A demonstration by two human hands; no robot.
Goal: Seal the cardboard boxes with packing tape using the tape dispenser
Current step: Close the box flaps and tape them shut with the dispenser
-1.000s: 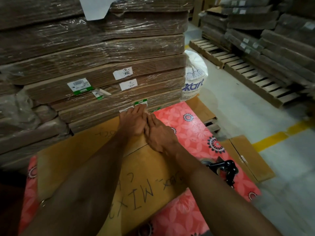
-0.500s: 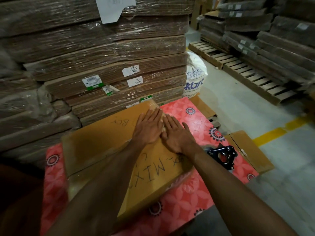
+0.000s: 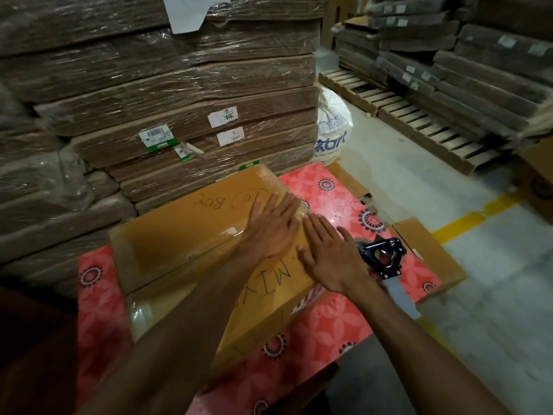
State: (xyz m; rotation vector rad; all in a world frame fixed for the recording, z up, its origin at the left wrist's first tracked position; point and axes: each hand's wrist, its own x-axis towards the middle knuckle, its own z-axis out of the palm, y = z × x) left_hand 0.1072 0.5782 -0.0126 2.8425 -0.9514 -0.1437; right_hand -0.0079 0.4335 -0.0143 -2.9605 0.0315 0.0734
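Observation:
A brown cardboard box [image 3: 179, 244] with black handwriting lies on a red flowered table [image 3: 338, 322]. Shiny clear tape runs along its closed flaps. My left hand [image 3: 273, 227] lies flat on the box top near its right end, fingers spread. Beside it, my right hand [image 3: 332, 256] also presses flat on the box, fingers apart. A black tape dispenser [image 3: 384, 259] with a grey handle rests on the table just right of my right hand, partly hidden by it.
Tall stacks of plastic-wrapped flat cardboard [image 3: 179, 94] rise right behind the table. A white sack [image 3: 332, 130] stands beside them. Wooden pallets [image 3: 419, 115] with more cardboard lie at the right. A yellow floor line [image 3: 472, 223] crosses the grey floor.
Both flat hands have slid along the box top from its far edge toward me and to the right. The view has pulled back, showing more of the box and dispenser.

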